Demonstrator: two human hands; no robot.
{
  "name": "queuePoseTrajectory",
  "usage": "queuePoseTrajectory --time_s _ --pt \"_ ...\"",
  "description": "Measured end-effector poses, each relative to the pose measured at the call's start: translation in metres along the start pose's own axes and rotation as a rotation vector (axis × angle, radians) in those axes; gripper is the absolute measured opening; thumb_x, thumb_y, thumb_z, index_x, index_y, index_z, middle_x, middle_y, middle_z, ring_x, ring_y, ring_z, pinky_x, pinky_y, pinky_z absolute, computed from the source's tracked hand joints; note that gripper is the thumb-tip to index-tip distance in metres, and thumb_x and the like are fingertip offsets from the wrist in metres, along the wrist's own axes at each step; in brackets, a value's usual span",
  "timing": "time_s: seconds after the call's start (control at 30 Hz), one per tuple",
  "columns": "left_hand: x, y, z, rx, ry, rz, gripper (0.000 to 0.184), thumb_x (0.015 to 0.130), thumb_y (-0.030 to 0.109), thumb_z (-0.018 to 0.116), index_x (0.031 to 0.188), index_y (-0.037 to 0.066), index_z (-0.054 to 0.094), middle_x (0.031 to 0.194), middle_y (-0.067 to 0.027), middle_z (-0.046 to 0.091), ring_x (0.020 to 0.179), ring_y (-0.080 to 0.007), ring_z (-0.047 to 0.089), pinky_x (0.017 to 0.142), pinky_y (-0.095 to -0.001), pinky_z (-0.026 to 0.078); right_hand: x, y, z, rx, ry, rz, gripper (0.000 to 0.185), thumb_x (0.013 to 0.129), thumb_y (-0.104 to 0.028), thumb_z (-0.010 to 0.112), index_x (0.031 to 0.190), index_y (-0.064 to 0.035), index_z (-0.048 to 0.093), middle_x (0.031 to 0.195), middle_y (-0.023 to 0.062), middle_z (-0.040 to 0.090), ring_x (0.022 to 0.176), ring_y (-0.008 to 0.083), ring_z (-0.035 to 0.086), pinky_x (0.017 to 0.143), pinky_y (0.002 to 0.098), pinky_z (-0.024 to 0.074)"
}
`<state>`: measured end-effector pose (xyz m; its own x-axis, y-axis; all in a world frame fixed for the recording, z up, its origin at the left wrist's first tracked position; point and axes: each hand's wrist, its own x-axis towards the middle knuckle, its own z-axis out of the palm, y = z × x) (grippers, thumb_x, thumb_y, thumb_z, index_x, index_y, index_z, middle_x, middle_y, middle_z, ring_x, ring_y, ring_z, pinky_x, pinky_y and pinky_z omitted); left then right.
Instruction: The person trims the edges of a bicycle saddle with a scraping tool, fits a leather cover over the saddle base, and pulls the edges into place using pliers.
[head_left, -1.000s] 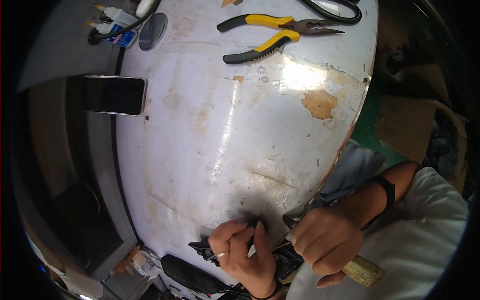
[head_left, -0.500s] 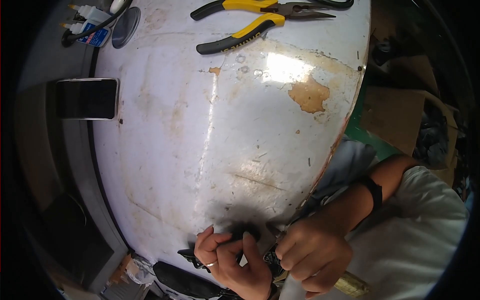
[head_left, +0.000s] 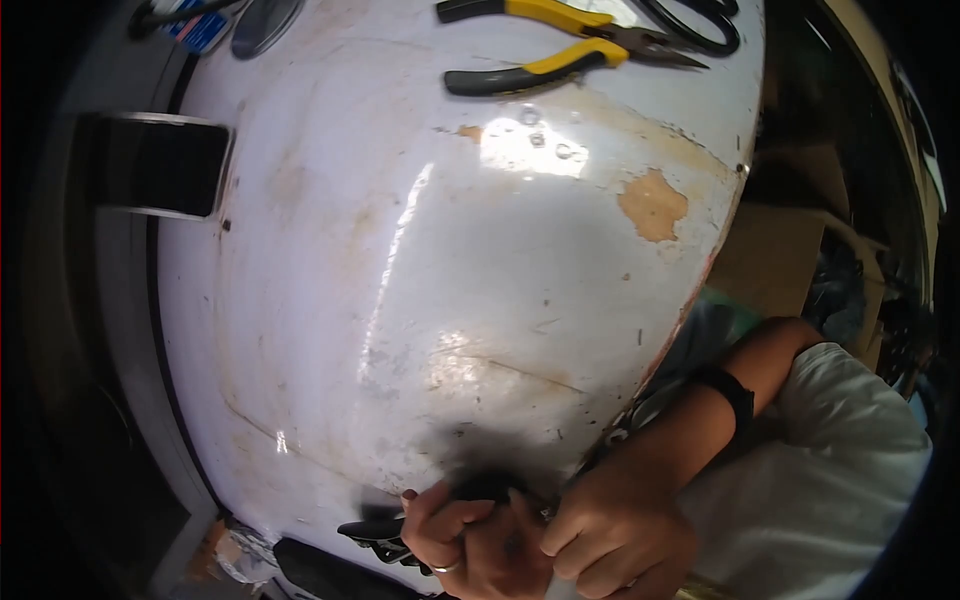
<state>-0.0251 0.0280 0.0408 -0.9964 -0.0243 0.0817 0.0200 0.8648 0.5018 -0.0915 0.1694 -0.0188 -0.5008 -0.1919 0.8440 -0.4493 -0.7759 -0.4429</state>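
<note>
My left hand (head_left: 475,550), with a ring on one finger, is curled near the table's lower edge. Its fingers close on a dark object (head_left: 488,486) whose shape is mostly hidden. A black part (head_left: 370,535) sticks out on the far side of these fingers. Right beside it, my right hand (head_left: 620,535), a black band on its wrist, makes a fist. From the bottom of that fist shows the yellowish handle (head_left: 702,588) of a tool; its working end is covered by the hands.
On the worn white table (head_left: 300,300) lie yellow-and-black long-nose pliers (head_left: 545,75), a black-handled tool (head_left: 715,35) and a phone (head_left: 165,165). A glue bottle (head_left: 203,32) and a round lid (head_left: 265,25) are at top left. A cardboard box (head_left: 765,260) stands off the right edge.
The view has shifted, so the pliers appear higher and farther right. Both hands remain close together and sit slightly lower in view; less of the yellowish handle shows.
</note>
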Motion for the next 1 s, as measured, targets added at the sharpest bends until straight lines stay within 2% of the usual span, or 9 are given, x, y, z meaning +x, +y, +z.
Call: queuePoseTrajectory --time_s 0.17,0.23,0.37,0.4,0.5,0.57,0.63,0.73,1.0 --pt "-0.009 -0.023 0.0 -0.031 -0.001 0.087 0.016 0.08 0.008 0.087 0.091 0.009 0.076 0.107 -0.0088 0.064 0.106 -0.0334 0.062 0.092 -0.0478 0.051 0.022 0.016 -0.012 0.092 -0.165 0.23 0.04 0.097 -0.01 0.062 0.063 -0.0143 0.041 0.063 0.0002 0.039 0.049 0.0198 0.044 0.047 0.0354 0.0369" --pt "-0.012 -0.03 0.006 0.0 0.095 0.029 0.013 0.077 -0.005 0.071 0.082 0.001 0.06 0.103 -0.0181 0.069 0.087 -0.0288 0.068 0.091 -0.0469 0.06 0.048 0.038 -0.016 0.232 -0.146 0.306 0.041 0.097 -0.011 0.062 0.063 -0.014 0.04 0.062 0.0005 0.039 0.049 0.0194 0.045 0.047 0.0347 0.0376" --pt "-0.006 -0.021 0.016 -0.123 0.174 0.007 0.015 0.077 0.008 0.074 0.079 0.0 0.061 0.103 -0.0151 0.065 0.096 -0.0306 0.067 0.094 -0.0509 0.059 0.036 0.023 -0.023 0.183 -0.24 0.47 0.04 0.104 -0.017 0.059 0.067 -0.0049 0.048 0.067 0.0056 0.043 0.053 0.0234 0.048 0.048 0.0383 0.0373" --pt "0.0 -0.022 -0.009 0.012 -0.085 0.176 0.019 0.073 0.012 0.076 0.084 0.0 0.067 0.105 -0.0136 0.063 0.098 -0.0358 0.066 0.085 -0.0492 0.058 0.028 0.003 0.007 -0.083 0.118 0.332 0.045 0.104 -0.02 0.059 0.063 -0.0073 0.044 0.065 0.0049 0.043 0.052 0.0239 0.047 0.048 0.0373 0.038" --pt "-0.007 -0.002 -0.009 0.284 0.009 0.187 0.017 0.074 0.007 0.074 0.091 0.003 0.073 0.111 -0.0135 0.066 0.105 -0.0373 0.062 0.087 -0.0485 0.053 0.011 -0.004 0.001 0.009 -0.043 0.272 0.043 0.103 -0.019 0.061 0.065 -0.0078 0.045 0.064 0.0066 0.048 0.052 0.0253 0.052 0.051 0.0371 0.0431" --pt "-0.014 -0.001 -0.007 0.235 0.085 0.125 0.016 0.082 0.007 0.087 0.094 0.009 0.076 0.113 -0.0096 0.064 0.105 -0.0322 0.062 0.089 -0.0453 0.052 0.0 -0.016 -0.012 0.026 0.0 0.234 0.041 0.101 -0.018 0.064 0.066 -0.0072 0.047 0.065 0.008 0.052 0.054 0.0259 0.056 0.054 0.0383 0.0479" --pt "-0.025 -0.002 0.001 0.269 0.105 0.077 0.015 0.085 0.008 0.086 0.096 0.01 0.077 0.118 -0.0101 0.063 0.105 -0.031 0.061 0.088 -0.0438 0.051 -0.007 -0.026 -0.018 0.049 0.026 0.198 0.038 0.099 -0.016 0.068 0.068 -0.0067 0.048 0.066 0.0095 0.055 0.056 0.0266 0.06 0.057 0.0394 0.0526" --pt "-0.03 0.002 0.001 0.116 0.119 -0.126 0.018 0.085 0.011 0.087 0.1 0.01 0.077 0.122 -0.012 0.06 0.107 -0.0302 0.059 0.087 -0.0432 0.05 -0.011 -0.038 -0.01 -0.293 0.032 0.328 0.026 0.091 -0.007 0.078 0.082 -0.0032 0.055 0.073 0.0092 0.06 0.066 0.027 0.067 0.069 0.0444 0.0612" --pt "-0.035 0.012 0.02 0.097 0.21 -0.285 0.007 0.094 0.009 0.081 0.096 0.009 0.074 0.113 -0.0103 0.053 0.091 -0.0244 0.053 0.079 -0.0427 0.045 -0.019 -0.03 0.013 -0.31 0.008 0.173 0.021 0.091 -0.002 0.076 0.079 -0.0008 0.059 0.073 0.009 0.06 0.061 0.0275 0.063 0.059 0.0425 0.0559"
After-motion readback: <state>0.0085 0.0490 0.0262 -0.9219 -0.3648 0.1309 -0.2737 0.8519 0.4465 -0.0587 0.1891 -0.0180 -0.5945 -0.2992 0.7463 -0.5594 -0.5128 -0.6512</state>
